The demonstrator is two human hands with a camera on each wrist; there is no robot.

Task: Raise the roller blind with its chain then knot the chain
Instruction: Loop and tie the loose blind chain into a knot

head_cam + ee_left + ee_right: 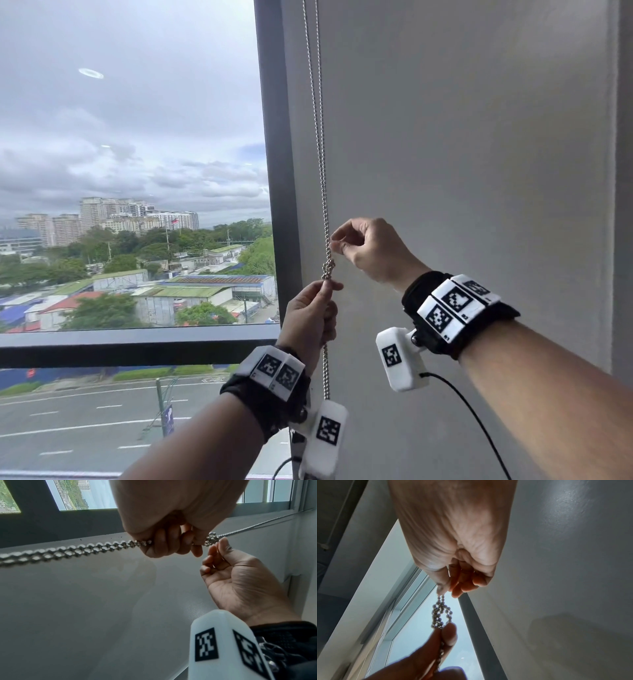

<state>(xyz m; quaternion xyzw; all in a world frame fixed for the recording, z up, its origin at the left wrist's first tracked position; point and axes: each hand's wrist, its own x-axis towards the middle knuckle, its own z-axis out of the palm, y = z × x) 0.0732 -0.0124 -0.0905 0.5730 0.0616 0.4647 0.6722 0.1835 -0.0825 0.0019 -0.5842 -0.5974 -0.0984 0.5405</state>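
While left hand (313, 313) gripped chain (321, 164) just below knot (328, 268), right hand (371, 248) pinched both strands just above it. Chain hung taut beside window frame (279, 192), against grey wall (462, 137); cityscape beyond glass.

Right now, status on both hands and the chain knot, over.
Left hand grips the bead chain below the knot. Right hand pinches it just above. Knot formed, small loop open, not cinched. Nothing in the way.
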